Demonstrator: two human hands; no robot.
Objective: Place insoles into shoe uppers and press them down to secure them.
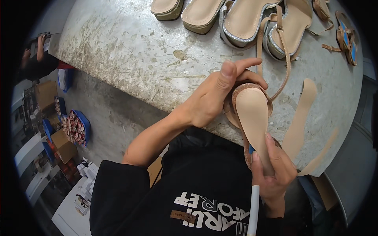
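A glittery brown sandal (237, 96) with a thin ankle strap (286, 80) is at the table's near edge, its rounded end pointing away from me. Over its footbed lies a beige insole (252, 106), its wide end near the sandal's rim. My left hand (212, 92) is curled round the sandal's far end, thumb raised and index finger stretched out. My right hand (277, 165) is closed on the insole's narrow near part, thumb and fingers on either side. A blue patch shows on the sandal beside the right thumb.
Several platform sandals (242, 21) line the table's far side. Another strappy sandal (346, 37) lies far right. Loose beige insoles (301, 118) rest right of my hands. Left, below the worn table (138, 63), are a blue bin (82, 128) of small pieces and a person (39, 63).
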